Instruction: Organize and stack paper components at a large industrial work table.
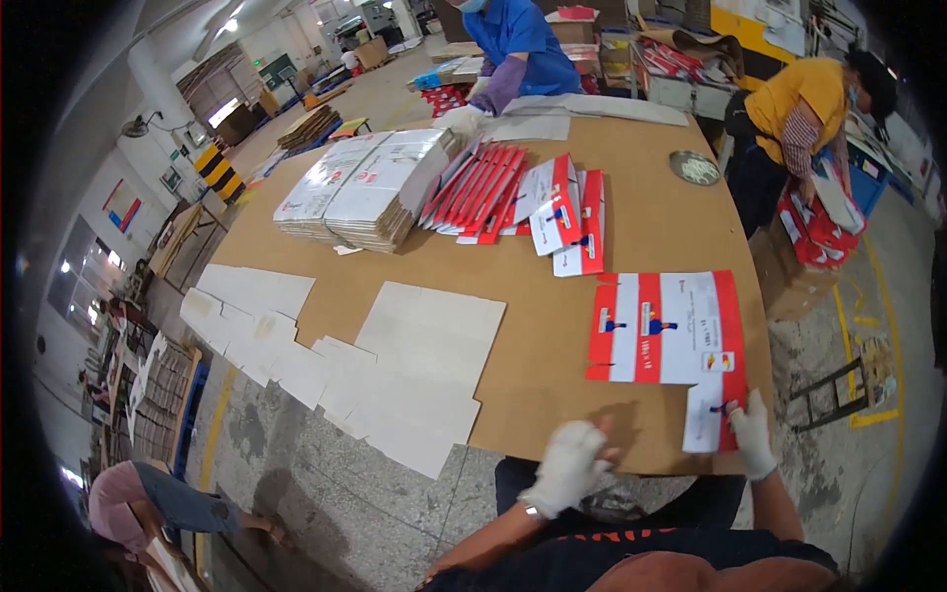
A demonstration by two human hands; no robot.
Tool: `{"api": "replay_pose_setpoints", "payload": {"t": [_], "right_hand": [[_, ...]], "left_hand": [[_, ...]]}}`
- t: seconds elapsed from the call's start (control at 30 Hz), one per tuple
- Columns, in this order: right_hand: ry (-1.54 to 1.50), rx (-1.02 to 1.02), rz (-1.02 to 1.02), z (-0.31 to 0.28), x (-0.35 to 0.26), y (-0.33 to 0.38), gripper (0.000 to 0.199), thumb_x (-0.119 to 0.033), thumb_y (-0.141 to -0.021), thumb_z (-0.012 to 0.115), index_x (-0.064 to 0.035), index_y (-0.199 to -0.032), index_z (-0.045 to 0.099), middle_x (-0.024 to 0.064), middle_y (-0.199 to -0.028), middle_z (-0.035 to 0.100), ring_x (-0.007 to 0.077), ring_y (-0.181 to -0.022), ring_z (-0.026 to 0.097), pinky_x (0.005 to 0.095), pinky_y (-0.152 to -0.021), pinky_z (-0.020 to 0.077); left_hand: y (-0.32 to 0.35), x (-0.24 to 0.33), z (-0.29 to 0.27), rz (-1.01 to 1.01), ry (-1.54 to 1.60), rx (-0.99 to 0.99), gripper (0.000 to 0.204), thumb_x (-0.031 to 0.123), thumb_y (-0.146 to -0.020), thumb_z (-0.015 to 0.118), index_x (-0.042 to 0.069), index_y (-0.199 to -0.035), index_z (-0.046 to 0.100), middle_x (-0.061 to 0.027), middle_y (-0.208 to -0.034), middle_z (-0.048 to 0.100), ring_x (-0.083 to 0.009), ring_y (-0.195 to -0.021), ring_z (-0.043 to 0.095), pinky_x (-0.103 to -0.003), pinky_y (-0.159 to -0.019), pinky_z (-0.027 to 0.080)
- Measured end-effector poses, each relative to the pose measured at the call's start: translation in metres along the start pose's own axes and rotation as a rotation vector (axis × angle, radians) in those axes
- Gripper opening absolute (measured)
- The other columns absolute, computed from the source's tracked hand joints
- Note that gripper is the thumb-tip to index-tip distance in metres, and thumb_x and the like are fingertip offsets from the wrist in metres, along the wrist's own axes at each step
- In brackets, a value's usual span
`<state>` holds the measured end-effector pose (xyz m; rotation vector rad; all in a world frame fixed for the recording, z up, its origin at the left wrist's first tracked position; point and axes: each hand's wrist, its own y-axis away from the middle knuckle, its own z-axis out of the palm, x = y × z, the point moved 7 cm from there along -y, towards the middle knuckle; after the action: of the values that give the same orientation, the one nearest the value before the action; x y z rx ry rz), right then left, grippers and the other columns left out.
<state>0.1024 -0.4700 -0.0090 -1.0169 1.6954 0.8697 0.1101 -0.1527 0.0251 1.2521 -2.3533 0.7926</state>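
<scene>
A flat red-and-white carton blank [681, 326] lies printed side up at the near right of the table, its narrow flap reaching toward the near edge. My right hand [753, 437], in a white work glove with bare fingertips, grips the right edge of that flap. Just left of it and apart from the blank, my left hand [570, 466] hovers by the table's near edge. It wears the same kind of glove, holds nothing, and its fingers are loosely bent and apart.
Plain white cardboard sheets [424, 345] overlap along the table's left side. Farther back are a strapped carton bundle [365, 187], folded red-and-white cartons [483, 192] and a round dish [694, 168]. One co-worker in blue [523, 49] stands opposite; another in yellow [804, 109] handles cartons at right.
</scene>
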Motion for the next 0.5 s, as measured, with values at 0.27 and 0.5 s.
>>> {"api": "replay_pose_setpoints", "payload": {"t": [0.27,0.5], "right_hand": [[0.154,-0.066,-0.263,0.099,0.002,-0.265,0.017,-0.003,-0.084,0.056,-0.0017,-0.101,0.056,0.0026,-0.074,0.058,0.0092,-0.055,0.050,0.0279,-0.048,0.0416],[0.170,-0.246,-0.292,0.272,-0.031,-0.359,0.019,-0.013,-0.086,0.055,0.0020,-0.098,0.053,0.0119,-0.081,0.061,0.0221,-0.068,0.055,0.0380,-0.064,0.0472]], "left_hand": [[0.124,-0.122,-0.114,-0.682,-0.662,0.012,0.083,0.042,-0.065,0.080,0.005,-0.131,0.047,-0.0166,-0.139,0.043,-0.0383,-0.131,0.036,-0.060,-0.103,0.029],[0.146,-0.148,-0.105,-0.664,-0.647,0.181,0.056,0.026,-0.070,0.074,0.007,-0.120,0.055,-0.0099,-0.133,0.050,-0.0319,-0.127,0.043,-0.058,-0.098,0.034]]}}
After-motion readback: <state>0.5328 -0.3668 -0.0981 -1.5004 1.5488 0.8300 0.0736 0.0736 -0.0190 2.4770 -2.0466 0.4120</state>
